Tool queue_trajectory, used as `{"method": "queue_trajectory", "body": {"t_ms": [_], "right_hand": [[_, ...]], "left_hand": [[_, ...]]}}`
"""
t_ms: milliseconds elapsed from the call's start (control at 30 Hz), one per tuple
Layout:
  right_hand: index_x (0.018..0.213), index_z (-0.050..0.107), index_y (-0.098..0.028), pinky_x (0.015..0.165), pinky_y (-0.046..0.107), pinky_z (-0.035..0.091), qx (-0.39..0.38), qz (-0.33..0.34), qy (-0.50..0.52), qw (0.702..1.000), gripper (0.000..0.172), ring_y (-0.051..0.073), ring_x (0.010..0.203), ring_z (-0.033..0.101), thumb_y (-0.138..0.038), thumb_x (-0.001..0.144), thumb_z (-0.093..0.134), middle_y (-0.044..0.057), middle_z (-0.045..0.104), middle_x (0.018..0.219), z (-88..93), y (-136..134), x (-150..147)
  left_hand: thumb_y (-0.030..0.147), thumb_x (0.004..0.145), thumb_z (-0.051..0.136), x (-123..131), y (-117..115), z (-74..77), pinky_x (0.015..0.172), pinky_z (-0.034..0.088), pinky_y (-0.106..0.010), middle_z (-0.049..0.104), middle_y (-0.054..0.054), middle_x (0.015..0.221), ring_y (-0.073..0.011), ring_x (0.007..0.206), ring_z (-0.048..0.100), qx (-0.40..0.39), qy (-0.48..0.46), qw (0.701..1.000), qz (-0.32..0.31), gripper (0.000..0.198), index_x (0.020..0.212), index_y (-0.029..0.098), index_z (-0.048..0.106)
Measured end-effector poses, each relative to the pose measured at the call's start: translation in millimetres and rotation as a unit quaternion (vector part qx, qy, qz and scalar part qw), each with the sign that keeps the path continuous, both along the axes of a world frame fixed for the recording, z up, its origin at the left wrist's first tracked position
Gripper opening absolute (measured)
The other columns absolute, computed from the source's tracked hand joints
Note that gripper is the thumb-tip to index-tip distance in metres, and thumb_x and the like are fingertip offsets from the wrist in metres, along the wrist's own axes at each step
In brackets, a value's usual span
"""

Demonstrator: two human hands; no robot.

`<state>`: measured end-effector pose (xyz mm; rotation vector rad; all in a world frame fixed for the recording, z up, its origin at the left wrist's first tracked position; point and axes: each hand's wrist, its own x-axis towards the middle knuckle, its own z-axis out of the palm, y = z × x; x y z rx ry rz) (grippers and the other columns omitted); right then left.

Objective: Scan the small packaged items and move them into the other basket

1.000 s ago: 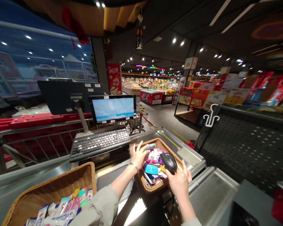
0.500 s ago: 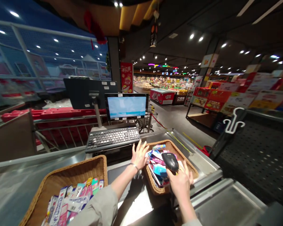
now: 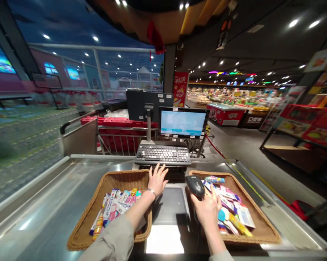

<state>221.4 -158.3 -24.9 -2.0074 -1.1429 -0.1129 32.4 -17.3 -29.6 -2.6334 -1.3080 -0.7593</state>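
Left hand (image 3: 158,180) splayed flat; right hand (image 3: 207,209) curled.

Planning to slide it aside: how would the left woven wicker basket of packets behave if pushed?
The brown woven wicker basket probably holds its shape; its walls look stiff. On the smooth steel counter it likely slides easily. Being wide and low, it seems unlikely to tip, though the loose colourful flat packets may shift.

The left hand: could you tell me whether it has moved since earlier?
Yes: the left hand has left the right basket, crossing leftward; it is now open at the left basket rim, below the keyboard.
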Motion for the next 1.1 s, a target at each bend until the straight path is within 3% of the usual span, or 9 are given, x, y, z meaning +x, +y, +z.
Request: {"method": "queue_trajectory", "body": {"t_ms": [367, 667, 933, 1100], "right_hand": [[0.102, 0.072, -0.02, 0.112, 0.054, 0.015, -0.011, 0.079, -0.016, 0.997, 0.042, 0.031, 0.136, 0.036, -0.046, 0.074, 0.055, 0.009, 0.065, 0.124, -11.2, 25, -37], [0.092, 0.071, -0.02, 0.112, 0.054, 0.013, -0.028, 0.135, 0.002, 0.991, 0.037, 0.03, 0.136, 0.034, -0.047, 0.075, 0.052, 0.012, 0.067, 0.12, -15.2, 37, -65], [0.104, 0.07, -0.018, 0.113, 0.051, 0.011, -0.067, 0.149, 0.023, 0.986, 0.049, 0.028, 0.139, 0.031, -0.051, 0.072, 0.053, 0.015, 0.059, 0.132, -20.5, 47, -72], [0.104, 0.07, -0.018, 0.113, 0.051, 0.012, -0.066, 0.16, 0.017, 0.985, 0.051, 0.028, 0.139, 0.032, -0.054, 0.075, 0.049, 0.014, 0.061, 0.129, -28.9, 50, -72]], "left_hand": [[0.03, 0.086, 0.059, -82, -3, -22.7, 0.115, 0.019, -0.061, 0.047, -0.005, 0.148, -0.0288, 0.143, 0.029, -0.055, 0.009, 0.99, 0.126, 0.046, 0.132, 0.029, 0.053], [0.026, 0.085, 0.057, -145, -6, -43.9, 0.116, 0.018, -0.06, 0.046, -0.005, 0.149, -0.0272, 0.143, 0.029, -0.104, 0.027, 0.971, 0.213, 0.049, 0.134, 0.028, 0.052], [0.026, 0.085, 0.054, -183, -4, -57.5, 0.114, 0.018, -0.06, 0.045, -0.008, 0.149, -0.0288, 0.142, 0.031, -0.171, 0.083, 0.949, 0.253, 0.054, 0.138, 0.027, 0.048], [0.032, 0.084, 0.056, -192, 0, -64.5, 0.113, 0.016, -0.062, 0.05, -0.01, 0.145, -0.0323, 0.14, 0.033, -0.198, 0.116, 0.936, 0.268, 0.044, 0.128, 0.026, 0.058]]}}
